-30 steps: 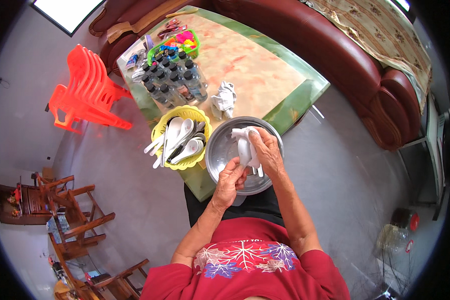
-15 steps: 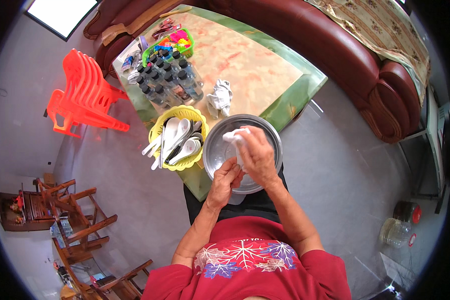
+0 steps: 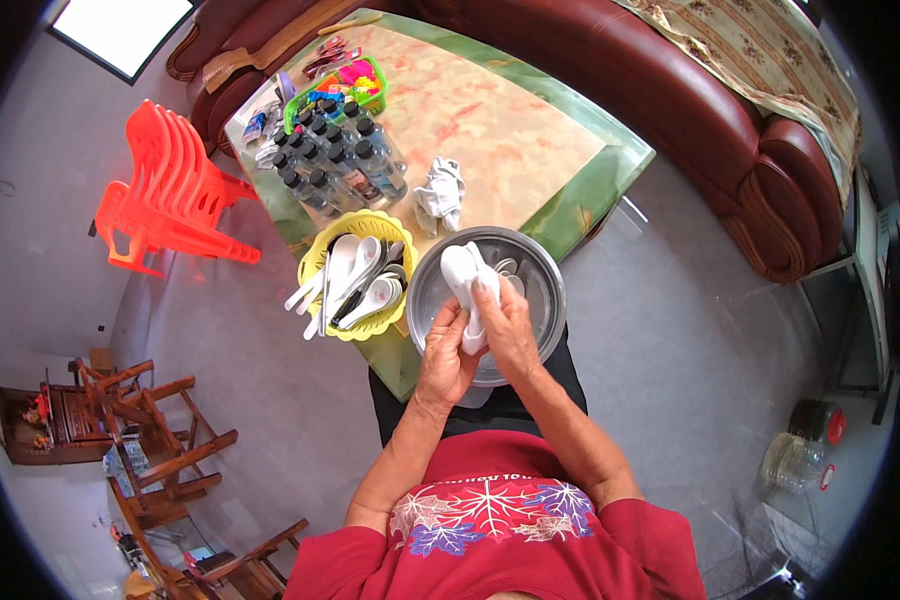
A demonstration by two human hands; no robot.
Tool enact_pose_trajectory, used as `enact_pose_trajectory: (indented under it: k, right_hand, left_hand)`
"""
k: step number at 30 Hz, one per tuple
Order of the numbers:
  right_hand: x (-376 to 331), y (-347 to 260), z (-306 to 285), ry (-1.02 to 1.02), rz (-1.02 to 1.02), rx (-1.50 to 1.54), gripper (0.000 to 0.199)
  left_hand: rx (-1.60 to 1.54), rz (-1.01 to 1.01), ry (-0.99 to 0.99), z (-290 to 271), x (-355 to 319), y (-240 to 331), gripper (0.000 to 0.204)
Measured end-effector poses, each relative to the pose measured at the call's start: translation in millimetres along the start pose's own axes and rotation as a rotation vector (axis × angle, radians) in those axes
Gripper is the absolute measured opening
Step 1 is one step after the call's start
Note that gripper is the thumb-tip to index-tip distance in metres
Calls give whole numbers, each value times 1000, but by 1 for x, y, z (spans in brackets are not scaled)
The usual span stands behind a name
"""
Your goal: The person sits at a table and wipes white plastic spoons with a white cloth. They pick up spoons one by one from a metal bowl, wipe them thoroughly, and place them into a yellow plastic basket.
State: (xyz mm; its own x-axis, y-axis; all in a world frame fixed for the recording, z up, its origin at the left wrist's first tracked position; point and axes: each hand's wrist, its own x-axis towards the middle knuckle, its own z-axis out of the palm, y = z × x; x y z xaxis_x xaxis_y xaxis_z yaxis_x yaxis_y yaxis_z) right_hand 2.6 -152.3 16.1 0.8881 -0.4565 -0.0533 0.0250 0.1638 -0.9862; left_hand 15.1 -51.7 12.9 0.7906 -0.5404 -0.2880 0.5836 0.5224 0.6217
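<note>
Over a grey metal basin (image 3: 420,290) I hold a white soup spoon (image 3: 457,264), its bowl pointing away from me. My left hand (image 3: 444,358) is closed round the handle end. A white cloth (image 3: 487,278) lies along the spoon's right side, gripped by my right hand (image 3: 511,333). The handle is mostly hidden by cloth and fingers. Inside the basin, beyond my right fingers, several spoons (image 3: 510,267) are partly visible. Left of the basin, a yellow basket (image 3: 315,262) holds white spoons (image 3: 344,262) and dark-handled utensils.
Several clear bottles with black caps (image 3: 355,170) stand beyond the basket, before a green basket (image 3: 378,100) of colourful items. A crumpled pale cloth (image 3: 440,195) lies behind the basin. Stacked red chairs (image 3: 175,190) stand left of the table (image 3: 510,120); a maroon sofa (image 3: 620,70) runs behind it.
My right hand has drawn back toward me with the cloth, which was wrapped over the spoon's far end. The spoon's bowl and the spoons in the basin now show.
</note>
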Motion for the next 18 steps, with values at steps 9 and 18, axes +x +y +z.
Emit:
enact_pose_trajectory:
  k: [9, 18]
  right_hand:
    - [-33, 5, -5, -91, -341, -505, 26]
    - [1, -24, -14, -148, 106, 282, 20]
  left_hand:
    - [69, 59, 105, -8, 1, 7, 32]
    - [167, 78, 36, 2, -8, 4, 38]
